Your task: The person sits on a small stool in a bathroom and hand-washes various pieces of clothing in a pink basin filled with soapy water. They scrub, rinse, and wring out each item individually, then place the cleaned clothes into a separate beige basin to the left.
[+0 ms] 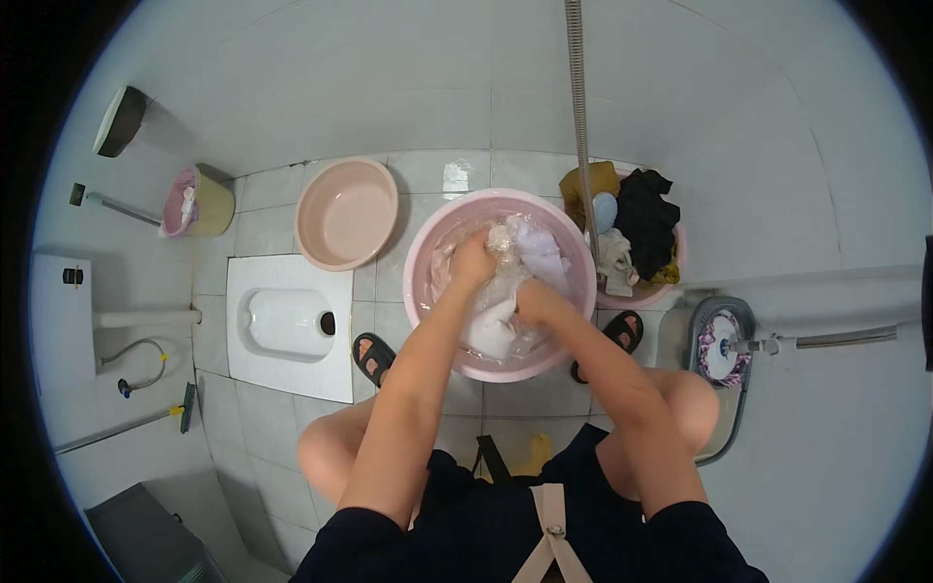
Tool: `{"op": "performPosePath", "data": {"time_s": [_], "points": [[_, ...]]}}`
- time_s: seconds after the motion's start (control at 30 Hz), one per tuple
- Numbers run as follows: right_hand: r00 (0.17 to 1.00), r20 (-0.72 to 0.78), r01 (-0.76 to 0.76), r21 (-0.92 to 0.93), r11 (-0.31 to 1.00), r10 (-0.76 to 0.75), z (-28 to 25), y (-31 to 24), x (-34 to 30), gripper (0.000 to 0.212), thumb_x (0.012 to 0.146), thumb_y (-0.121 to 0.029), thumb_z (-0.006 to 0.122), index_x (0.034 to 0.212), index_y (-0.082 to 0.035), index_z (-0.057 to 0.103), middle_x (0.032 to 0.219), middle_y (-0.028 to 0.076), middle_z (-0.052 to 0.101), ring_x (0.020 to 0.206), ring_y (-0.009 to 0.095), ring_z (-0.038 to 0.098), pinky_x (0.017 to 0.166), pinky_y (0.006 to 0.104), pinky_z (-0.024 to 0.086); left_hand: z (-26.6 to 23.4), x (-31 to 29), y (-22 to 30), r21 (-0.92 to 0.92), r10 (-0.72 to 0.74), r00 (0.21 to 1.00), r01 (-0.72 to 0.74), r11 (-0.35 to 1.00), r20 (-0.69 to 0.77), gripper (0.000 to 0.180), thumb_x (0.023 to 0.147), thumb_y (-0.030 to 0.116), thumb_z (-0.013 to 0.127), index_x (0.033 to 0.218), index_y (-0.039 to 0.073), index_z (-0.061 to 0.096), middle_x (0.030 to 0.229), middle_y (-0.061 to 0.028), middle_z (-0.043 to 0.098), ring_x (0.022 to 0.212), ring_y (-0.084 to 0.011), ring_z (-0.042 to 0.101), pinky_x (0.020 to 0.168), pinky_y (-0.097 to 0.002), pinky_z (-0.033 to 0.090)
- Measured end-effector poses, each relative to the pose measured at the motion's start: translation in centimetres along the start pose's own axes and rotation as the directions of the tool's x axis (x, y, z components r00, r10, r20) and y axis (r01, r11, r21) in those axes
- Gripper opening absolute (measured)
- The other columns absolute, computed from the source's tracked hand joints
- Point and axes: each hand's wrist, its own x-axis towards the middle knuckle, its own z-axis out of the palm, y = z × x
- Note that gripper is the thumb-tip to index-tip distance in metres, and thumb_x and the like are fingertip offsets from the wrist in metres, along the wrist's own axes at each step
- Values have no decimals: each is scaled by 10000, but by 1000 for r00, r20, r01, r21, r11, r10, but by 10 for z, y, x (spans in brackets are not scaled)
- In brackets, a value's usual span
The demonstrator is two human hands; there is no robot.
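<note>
- L hand [473, 260]: fingers curled, tips up against the bunched cloth nr basin centre; grip or mere contact, can't tell.
- R hand [536, 303]: fingertips turned in twd L hand, lost in wet cloth + water; can't tell if closed.
- Key relation: white cloth [489, 328] lies btwn & below the hands, just beside R fingers on their lower-left; R hand nearer, L hand farther up.
- Lavender-white cloth [539, 251]: to the right of L fingertips, above R hand. Long axis runs approx. top-left to lower-right.
- One piece or two? Can't tell; the stretch btwn hands is blurred by water.
- All of it sits in lg pink basin [415, 282], on floor btwn the feet; both forearms cross the near rim.
- Left of that: smaller pink basin [347, 216], apart from the lg one.
- Right: black garment [648, 225] heaped w/ mustard garment [590, 179] in another basin, nr the lg rim.
- Metal hose [577, 97] hangs down btwn lg basin & heap.
</note>
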Motion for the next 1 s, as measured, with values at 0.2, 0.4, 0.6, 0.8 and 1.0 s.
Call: {"op": "performPosePath", "data": {"time_s": [0.2, 0.4, 0.6, 0.8, 1.0], "points": [[889, -245, -105, 713, 693, 387, 12, 64, 20, 204, 722, -78, 549, 886, 27, 609, 870, 213, 630, 830, 372, 607, 736, 432, 480, -25, -28, 20, 36, -55, 998, 54, 998, 34, 294, 832, 303, 559, 937, 36, 621, 821, -199, 631, 800, -352, 603, 719, -439, 454], [767, -627, 212, 447, 869, 136, -26, 4, -16, 316, 680, -112, 600, 977, -8, 617, 945, 241, 617, 933, 371, 592, 826, 424, 463, -91, -55, 95, -242, 137, 984, -160, 957, -112, 264, 906, 264, 518, 930, 13, 599, 761, -115, 621, 716, -217, 588, 665, -342, 449], [656, -742, 504, 567, 651, 138, -28, 5, -9, 460, 592, -112, 721, 1017, -10, 576, 987, 198, 611, 951, 333, 589, 840, 399, 459, -146, -76, 198, -761, 182, 963, -270, 590, -200, 198, 941, 232, 496, 977, 45, 553, 827, 25, 538, 748, -47, 465, 666, -229, 406], [616, -631, 178, 695, 697, 472, -35, -9, -34, 657, 597, -119, 743, 1169, 19, 449, 1090, 234, 542, 1066, 373, 507, 929, 389, 392, -138, -56, 178, -768, 161, 984, -158, 620, -73, 195, 924, 221, 523, 995, 41, 544, 802, 27, 547, 727, -59, 477, 646, -244, 421], [128, -898, 283, 441, 852, 422, -23, -44, -69, 751, 629, -36, 681, 1286, 33, 325, 1281, 252, 375, 1220, 416, 332, 1012, 484, 281, -59, -50, 132, -503, 310, 944, -216, 837, 111, 204, 868, 157, 563, 989, -7, 561, 844, -64, 593, 756, -143, 550, 680, -282, 460]]}}
